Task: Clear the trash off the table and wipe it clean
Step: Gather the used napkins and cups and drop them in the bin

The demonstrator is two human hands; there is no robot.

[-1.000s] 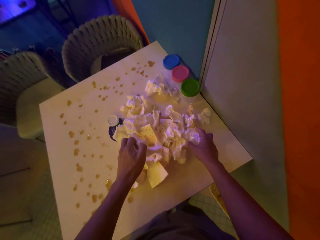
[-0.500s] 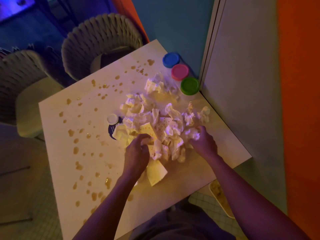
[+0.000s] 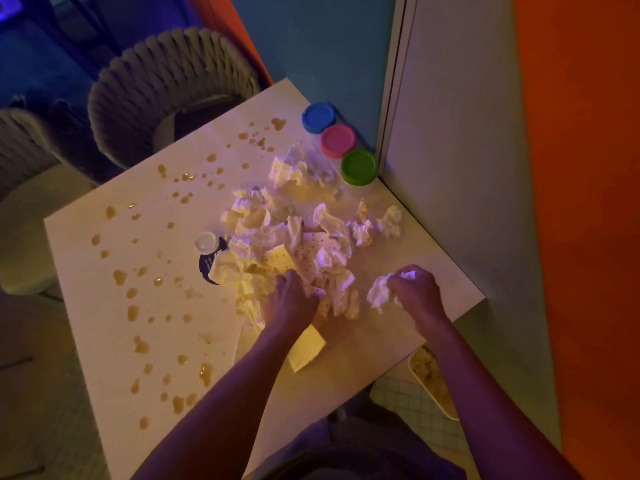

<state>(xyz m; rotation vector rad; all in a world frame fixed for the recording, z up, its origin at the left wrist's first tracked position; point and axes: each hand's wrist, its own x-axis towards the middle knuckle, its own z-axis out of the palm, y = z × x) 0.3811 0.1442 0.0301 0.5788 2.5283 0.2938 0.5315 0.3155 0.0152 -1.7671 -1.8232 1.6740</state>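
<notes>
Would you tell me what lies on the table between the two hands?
In the head view, crumpled napkins lie between the left hand and right hand.

White crumpled tissues (image 3: pixel 291 216); one paper (image 3: pixel 313 252) carries red dots. Pale bench (image 3: pixel 104 327) speckled with brown spots. Lids at one o'clock: blue (image 3: pixel 318 116), pink (image 3: pixel 337 140), green (image 3: pixel 359 167).

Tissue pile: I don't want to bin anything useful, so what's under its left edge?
A dark bottle with a white cap pokes out from the tissue pile. Its body is covered.
</notes>
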